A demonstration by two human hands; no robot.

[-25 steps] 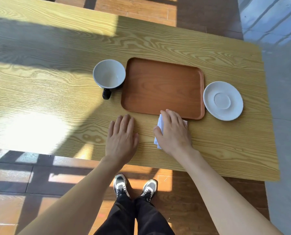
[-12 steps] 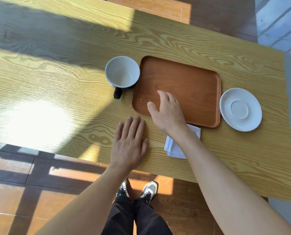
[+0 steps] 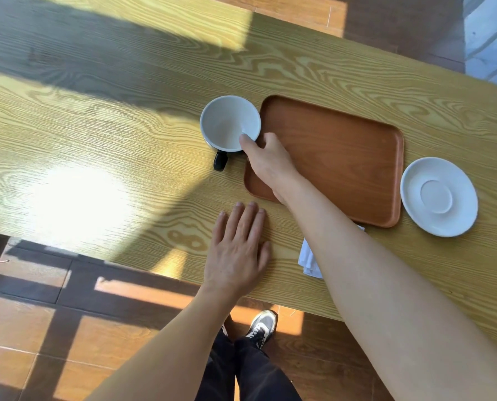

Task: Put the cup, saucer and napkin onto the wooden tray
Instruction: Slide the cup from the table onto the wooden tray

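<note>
Since a moment ago the right hand (image 3: 270, 163) has left the napkin and reached across the tray's near left corner to the cup's rim, thumb at the inside of the lip, though whether its grip has closed there I cannot tell. From left to right on the surface (image 3: 96, 134) sit one cup (image 3: 227, 125) with a dark handle, touching the one wooden tray (image 3: 342, 157), then one white saucer (image 3: 439, 196) just beside the tray's right edge. Nearer, the left hand (image 3: 238, 250) lies flat with its grip released, and one folded napkin (image 3: 308, 260) peeks from under the right forearm, off the tray.
</note>
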